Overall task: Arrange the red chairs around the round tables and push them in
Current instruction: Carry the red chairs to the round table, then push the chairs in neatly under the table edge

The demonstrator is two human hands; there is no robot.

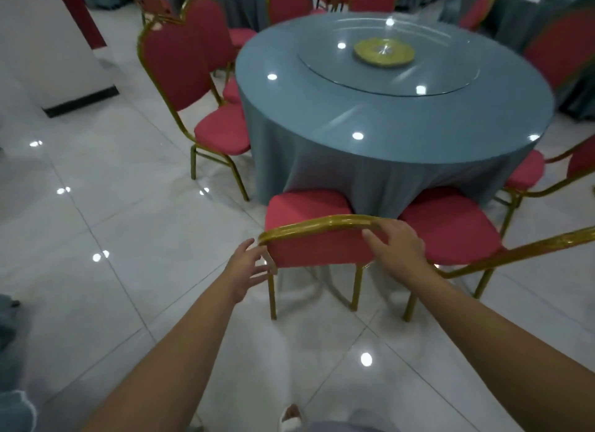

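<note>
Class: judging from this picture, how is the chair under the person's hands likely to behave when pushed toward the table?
The chair probably slides easily, since the tiled floor looks glossy. Its thin gold legs suggest a light frame. Pushed high at the backrest, it may tip forward slightly.

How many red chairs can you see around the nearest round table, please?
At least 7: three left, two front, two right; others may be hidden.

Glossy tiled floor (96, 212) — red chairs (222, 129); draped round table (386, 116)
</note>
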